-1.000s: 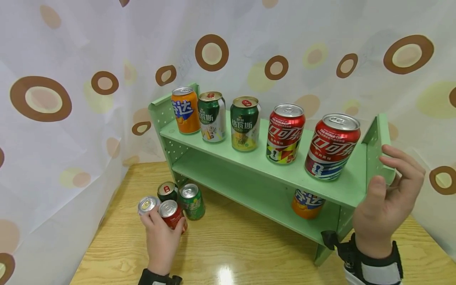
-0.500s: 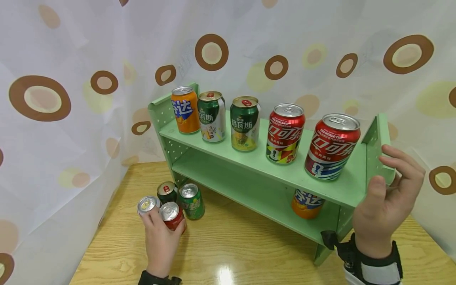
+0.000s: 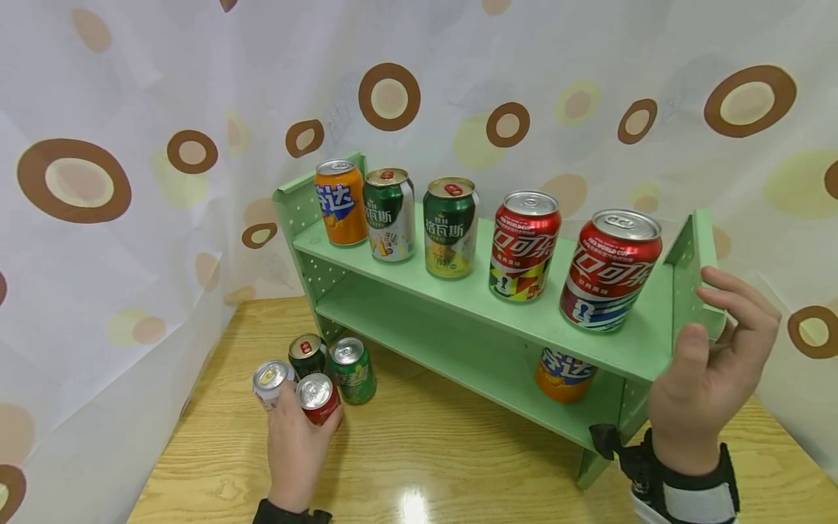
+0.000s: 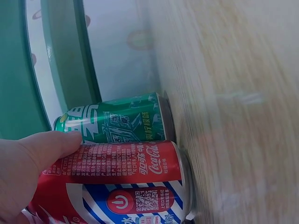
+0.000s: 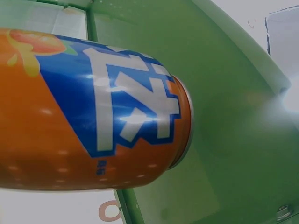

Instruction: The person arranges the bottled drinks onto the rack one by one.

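On the wooden table, my left hand (image 3: 296, 440) grips a red Coca-Cola can (image 3: 318, 399), its thumb along the can's side in the left wrist view. Around that can stand a white can (image 3: 268, 380), a dark green can with a red tab (image 3: 306, 354) and a green soda can (image 3: 353, 371). My right hand (image 3: 716, 356) holds the right side panel of the green shelf (image 3: 419, 320), thumb at the inner side and fingertips over the edge. An orange Fanta can (image 5: 93, 116) fills much of the right wrist view.
On the top shelf stand an orange can (image 3: 340, 207), two green-and-white cans (image 3: 450, 229) and two red cola cans (image 3: 612, 273). The lower shelf holds the orange Fanta can at its right end. A patterned sheet (image 3: 445, 44) hangs behind and at the left.
The red can has shifted slightly right and nearer under my left hand. My left fingers have moved off the white can's top onto the red can's side. My right hand stays still.
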{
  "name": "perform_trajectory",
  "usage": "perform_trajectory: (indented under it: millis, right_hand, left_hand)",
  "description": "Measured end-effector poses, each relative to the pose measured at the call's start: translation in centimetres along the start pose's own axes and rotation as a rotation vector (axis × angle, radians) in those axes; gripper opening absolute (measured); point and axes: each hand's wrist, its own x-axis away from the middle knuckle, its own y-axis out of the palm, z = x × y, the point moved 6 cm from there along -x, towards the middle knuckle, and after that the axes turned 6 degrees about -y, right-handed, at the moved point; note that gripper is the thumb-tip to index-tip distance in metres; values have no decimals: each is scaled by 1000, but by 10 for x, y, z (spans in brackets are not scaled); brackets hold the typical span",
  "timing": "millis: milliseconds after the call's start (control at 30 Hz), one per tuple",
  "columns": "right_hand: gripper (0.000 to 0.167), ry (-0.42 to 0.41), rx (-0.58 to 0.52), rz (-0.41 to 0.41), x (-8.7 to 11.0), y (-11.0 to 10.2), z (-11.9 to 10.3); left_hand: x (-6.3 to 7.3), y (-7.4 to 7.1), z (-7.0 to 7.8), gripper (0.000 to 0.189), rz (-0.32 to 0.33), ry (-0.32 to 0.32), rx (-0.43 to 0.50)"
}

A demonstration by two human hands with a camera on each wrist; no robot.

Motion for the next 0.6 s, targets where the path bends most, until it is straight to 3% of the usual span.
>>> perform_trajectory:
  millis: [300, 600]
  right_hand:
    - [38, 9, -35, 23, 0, 2, -2]
    - [39, 13, -36, 31, -1, 2, -3]
  left_hand:
    - [-2, -7, -1, 74, -15, -5, 54]
    - [-8, -34, 23, 79, -25, 16, 54]
